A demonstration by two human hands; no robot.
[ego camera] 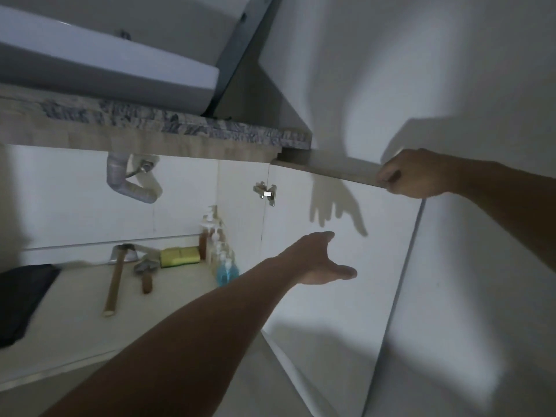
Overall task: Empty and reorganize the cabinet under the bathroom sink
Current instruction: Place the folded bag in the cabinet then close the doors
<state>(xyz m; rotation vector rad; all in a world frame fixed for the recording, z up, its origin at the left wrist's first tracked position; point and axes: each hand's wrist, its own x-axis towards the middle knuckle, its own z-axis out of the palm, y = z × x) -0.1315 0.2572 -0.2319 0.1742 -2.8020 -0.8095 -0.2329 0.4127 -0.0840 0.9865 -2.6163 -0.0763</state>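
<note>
A white basin [99, 64] sits on a speckled stone desk [180, 127], beside a plain white wall [421, 70], above a pale floor [249, 383].

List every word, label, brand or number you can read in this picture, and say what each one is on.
No text can be read anywhere.
Pump bottles: any labels are too blurred and dim to read.
Blue soap bottle: no readable label.
Yellow sponges: no print visible.
Hammer: no markings visible.
Door hinge: no readable stamp.
</note>
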